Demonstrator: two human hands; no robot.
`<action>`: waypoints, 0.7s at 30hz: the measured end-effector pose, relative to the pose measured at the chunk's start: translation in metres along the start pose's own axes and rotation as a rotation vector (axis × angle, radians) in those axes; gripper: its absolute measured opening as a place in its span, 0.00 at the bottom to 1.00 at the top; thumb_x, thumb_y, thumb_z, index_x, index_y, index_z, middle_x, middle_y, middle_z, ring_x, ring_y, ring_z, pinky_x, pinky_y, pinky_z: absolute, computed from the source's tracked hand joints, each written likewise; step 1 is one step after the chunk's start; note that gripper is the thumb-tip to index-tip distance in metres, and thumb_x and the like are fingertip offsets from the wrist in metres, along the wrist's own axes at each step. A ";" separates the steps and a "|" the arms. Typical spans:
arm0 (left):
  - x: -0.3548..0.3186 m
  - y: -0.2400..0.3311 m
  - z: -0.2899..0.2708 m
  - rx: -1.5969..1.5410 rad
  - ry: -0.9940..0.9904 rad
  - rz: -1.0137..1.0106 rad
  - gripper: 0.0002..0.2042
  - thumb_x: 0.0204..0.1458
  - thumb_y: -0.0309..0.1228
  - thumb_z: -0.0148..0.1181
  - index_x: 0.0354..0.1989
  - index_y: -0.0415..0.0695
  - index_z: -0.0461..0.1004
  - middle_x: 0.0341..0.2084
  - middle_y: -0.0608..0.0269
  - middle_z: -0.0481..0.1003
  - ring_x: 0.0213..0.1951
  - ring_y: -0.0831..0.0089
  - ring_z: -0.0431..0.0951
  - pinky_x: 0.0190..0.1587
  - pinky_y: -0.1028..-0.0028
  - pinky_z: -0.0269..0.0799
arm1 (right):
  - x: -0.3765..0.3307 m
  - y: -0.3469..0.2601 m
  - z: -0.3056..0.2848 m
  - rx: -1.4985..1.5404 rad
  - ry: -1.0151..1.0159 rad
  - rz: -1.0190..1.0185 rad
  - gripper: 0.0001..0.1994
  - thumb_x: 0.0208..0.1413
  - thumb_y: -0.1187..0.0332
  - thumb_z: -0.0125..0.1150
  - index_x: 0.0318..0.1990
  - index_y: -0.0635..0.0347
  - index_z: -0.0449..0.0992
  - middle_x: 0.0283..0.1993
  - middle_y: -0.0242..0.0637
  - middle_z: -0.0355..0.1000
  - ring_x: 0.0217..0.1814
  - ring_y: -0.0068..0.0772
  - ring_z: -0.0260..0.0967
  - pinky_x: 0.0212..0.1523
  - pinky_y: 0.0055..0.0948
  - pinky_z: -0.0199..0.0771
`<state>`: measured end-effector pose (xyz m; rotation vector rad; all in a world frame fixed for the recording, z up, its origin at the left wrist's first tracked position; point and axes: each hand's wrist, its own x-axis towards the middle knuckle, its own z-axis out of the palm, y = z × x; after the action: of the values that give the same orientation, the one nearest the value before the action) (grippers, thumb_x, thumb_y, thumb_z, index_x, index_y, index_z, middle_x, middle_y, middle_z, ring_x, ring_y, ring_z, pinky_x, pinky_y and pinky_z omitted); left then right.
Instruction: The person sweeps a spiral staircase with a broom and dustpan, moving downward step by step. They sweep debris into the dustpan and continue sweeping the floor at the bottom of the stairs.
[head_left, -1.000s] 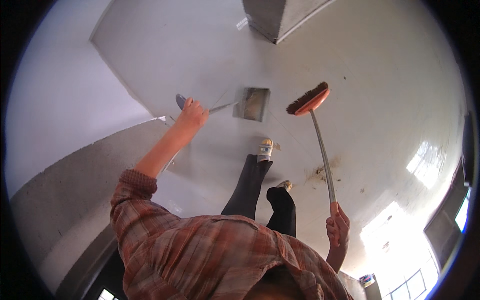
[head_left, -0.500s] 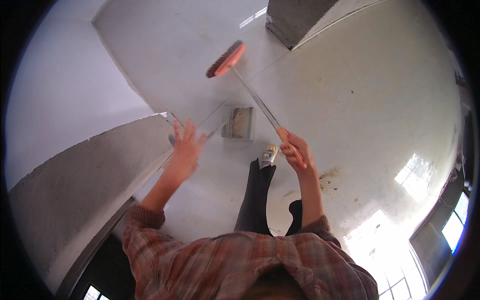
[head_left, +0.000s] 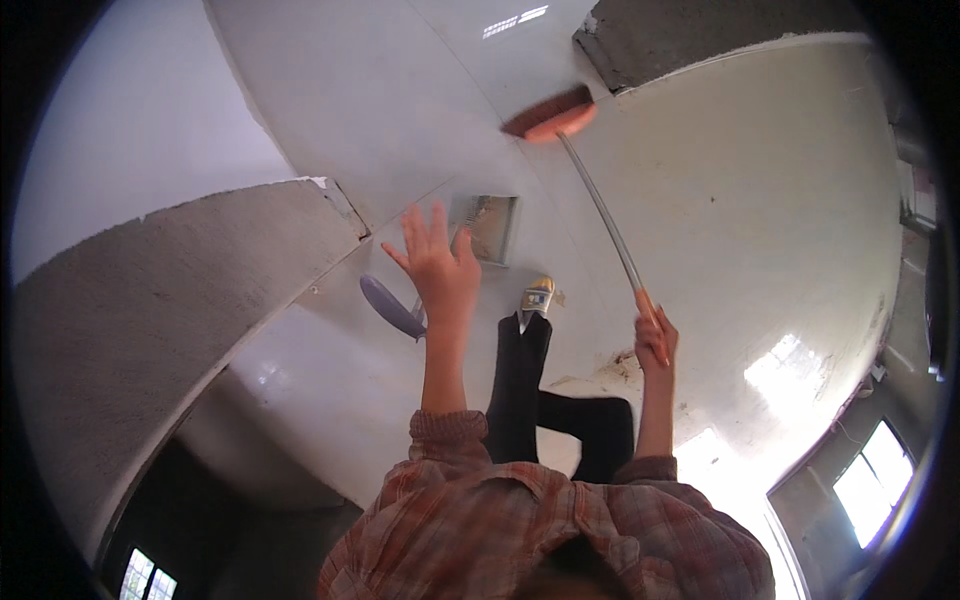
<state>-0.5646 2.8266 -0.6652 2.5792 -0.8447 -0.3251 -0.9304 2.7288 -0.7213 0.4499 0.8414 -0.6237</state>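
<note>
My right hand (head_left: 655, 340) is wrapped round the orange grip of a broom (head_left: 605, 205). The broom slants away from me, its pinkish-orange head with dark bristles at the far end, smeared a little by motion. Fingers spread, my left hand (head_left: 440, 270) hangs in the air with nothing in it. Just beyond its fingertips lies a grey dustpan (head_left: 497, 228) with brownish dirt in it. A purple handle grip (head_left: 392, 307) shows left of my wrist; my left hand and forearm hide where it leads.
A rough grey wall (head_left: 200, 270) runs along the left, ending near the dustpan. Another grey wall corner (head_left: 650, 45) stands at the far right. My shod foot (head_left: 537, 293) is near the dustpan. Brown stains (head_left: 620, 368) mark the pale floor (head_left: 740, 240). Windows (head_left: 873, 480) shine at lower right.
My right hand has swung the broom to the right, its head now beyond the dustpan. My left hand has moved right, closer to the dustpan, and stays spread. The view has shifted somewhat.
</note>
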 end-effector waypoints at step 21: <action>-0.130 0.060 0.107 -1.126 -1.105 -0.666 0.26 0.49 0.35 0.58 0.48 0.29 0.55 0.32 0.46 0.71 0.33 0.61 0.74 0.29 0.65 0.72 | -0.121 0.172 0.023 -0.544 0.165 -0.244 0.21 0.56 0.61 0.49 0.55 0.61 0.60 0.27 0.37 0.64 0.14 0.13 0.52 0.10 0.08 0.51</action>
<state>-0.7339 2.8289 -0.7218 1.3521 0.0816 -1.8548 -0.8649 2.8813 -0.5899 -0.0995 1.1887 -0.5564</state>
